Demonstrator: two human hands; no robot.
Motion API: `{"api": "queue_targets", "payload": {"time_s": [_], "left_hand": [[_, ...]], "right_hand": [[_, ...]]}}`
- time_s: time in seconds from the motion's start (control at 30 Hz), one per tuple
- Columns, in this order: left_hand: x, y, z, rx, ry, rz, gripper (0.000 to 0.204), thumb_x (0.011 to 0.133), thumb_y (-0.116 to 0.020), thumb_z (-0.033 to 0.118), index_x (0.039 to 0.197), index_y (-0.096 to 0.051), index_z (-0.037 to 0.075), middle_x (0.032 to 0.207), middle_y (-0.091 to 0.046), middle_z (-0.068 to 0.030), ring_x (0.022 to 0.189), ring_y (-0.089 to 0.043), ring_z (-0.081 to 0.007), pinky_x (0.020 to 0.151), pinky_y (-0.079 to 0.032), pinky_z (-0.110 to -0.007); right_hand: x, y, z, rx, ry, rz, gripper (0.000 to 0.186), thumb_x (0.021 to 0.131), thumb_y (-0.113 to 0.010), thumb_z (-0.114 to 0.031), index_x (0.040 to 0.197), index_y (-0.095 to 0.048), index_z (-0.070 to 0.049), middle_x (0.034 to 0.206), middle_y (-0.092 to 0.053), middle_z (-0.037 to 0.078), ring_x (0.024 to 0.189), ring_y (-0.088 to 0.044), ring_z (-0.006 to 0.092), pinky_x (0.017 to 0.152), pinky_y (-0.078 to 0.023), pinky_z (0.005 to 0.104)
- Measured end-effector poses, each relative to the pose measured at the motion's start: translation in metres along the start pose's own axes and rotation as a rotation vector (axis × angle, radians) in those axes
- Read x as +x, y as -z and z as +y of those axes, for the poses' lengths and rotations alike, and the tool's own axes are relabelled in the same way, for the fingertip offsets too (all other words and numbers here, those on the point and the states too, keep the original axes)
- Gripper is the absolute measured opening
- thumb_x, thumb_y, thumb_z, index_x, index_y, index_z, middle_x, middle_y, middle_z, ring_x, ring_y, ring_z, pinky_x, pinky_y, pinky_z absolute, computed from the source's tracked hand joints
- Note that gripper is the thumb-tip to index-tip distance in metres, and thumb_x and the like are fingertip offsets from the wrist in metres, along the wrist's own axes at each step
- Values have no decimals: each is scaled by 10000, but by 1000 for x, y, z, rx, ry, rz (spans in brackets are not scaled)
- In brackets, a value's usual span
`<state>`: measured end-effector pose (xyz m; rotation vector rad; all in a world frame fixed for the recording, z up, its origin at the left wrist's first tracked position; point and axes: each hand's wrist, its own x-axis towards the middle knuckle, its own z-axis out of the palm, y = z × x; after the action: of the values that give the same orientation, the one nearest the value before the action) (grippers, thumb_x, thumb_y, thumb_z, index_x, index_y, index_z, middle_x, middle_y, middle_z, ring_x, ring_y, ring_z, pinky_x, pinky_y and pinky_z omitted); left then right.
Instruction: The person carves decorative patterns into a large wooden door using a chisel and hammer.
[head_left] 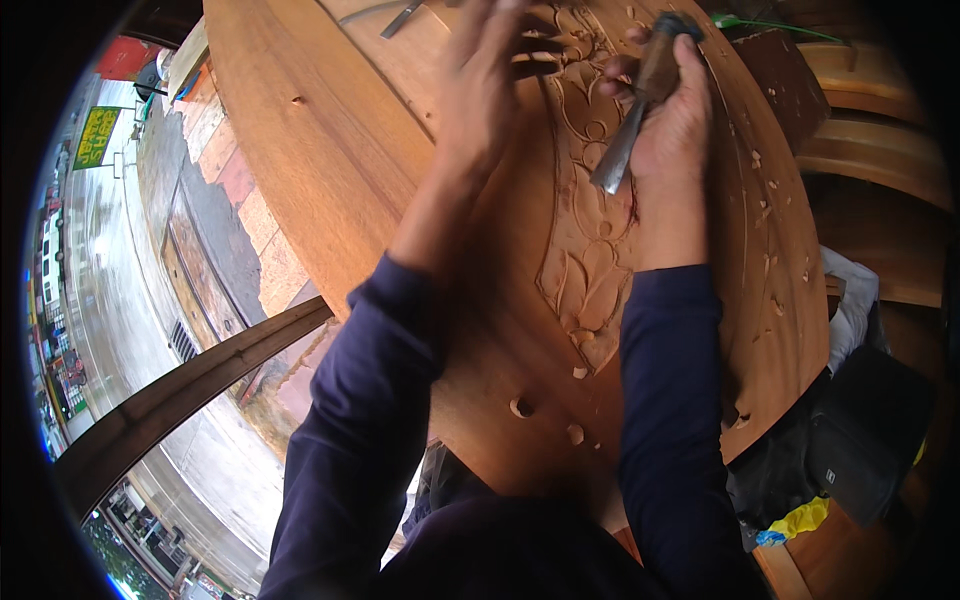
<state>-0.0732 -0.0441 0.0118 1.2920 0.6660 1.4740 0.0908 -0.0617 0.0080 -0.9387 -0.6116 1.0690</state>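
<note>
My right hand [674, 138] is closed around the wooden handle of a wood chisel [622, 150]. Its flat metal blade points down toward me, above the carved band. A dark cap tops the handle. Over the far part of the wooden panel [480, 400], my left hand [478, 105] is raised, blurred by motion, fingers stretched and nothing visible in it. Between the two hands runs a relief carving [590, 275] of leaves and scrolls. A red mark shows at my right wrist.
Another metal tool [402, 20] lies at the panel's far side. Wood chips [575, 433] are scattered over the surface. Curved wooden pieces [870, 150] and a black bag [872, 430] are at the right. Beyond a wooden bar [200, 375] at left lies a street.
</note>
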Motion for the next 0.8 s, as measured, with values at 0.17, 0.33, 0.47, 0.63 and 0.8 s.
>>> {"api": "queue_targets", "payload": {"time_s": [0.17, 0.33, 0.47, 0.63, 0.8], "left_hand": [[28, -17, -15, -299, 362, -32, 545, 1117, -412, 470, 1472, -519, 71, 1206, -622, -68, 1022, -628, -177, 874, -529, -309], [24, -27, -11, -270, 346, -321, 577, 1122, -386, 480, 1506, -501, 66, 1138, -622, -54, 921, -582, -82, 737, -500, -226], [31, -31, -23, -124, 205, -277, 518, 1126, -415, 433, 1451, -549, 53, 964, -635, -39, 710, -585, -83, 571, -478, -212], [37, -26, -32, -107, 131, -199, 310, 1108, -517, 338, 1153, -628, 52, 847, -632, -34, 657, -579, -104, 564, -479, -242], [36, -48, -37, -17, 155, 76, 285, 1094, -557, 307, 966, -590, 55, 720, -594, -15, 598, -528, -97, 512, -439, -255]], "right_hand": [[-9, -33, 8, -141, 39, 13, 325, 1061, -508, -383, 1266, -534, -132, 922, -607, 67, 532, -496, 158, 446, -360, 281], [-4, -33, 11, -154, 124, 22, 314, 1090, -503, -441, 1303, -552, -216, 730, -513, -37, 444, -394, 55, 370, -284, 223], [12, -17, 32, -420, 342, 53, 469, 1077, -477, -517, 1379, -530, -163, 1024, -643, 78, 764, -618, 191, 575, -483, 317], [6, -29, 26, -430, 126, 40, 562, 1058, -480, -556, 1428, -504, -134, 1297, -617, 164, 1117, -617, 285, 914, -504, 393], [-26, -58, 24, -717, 245, 162, 446, 1075, -490, -461, 1338, -567, -109, 1116, -647, 131, 1015, -642, 256, 854, -513, 372]]}}
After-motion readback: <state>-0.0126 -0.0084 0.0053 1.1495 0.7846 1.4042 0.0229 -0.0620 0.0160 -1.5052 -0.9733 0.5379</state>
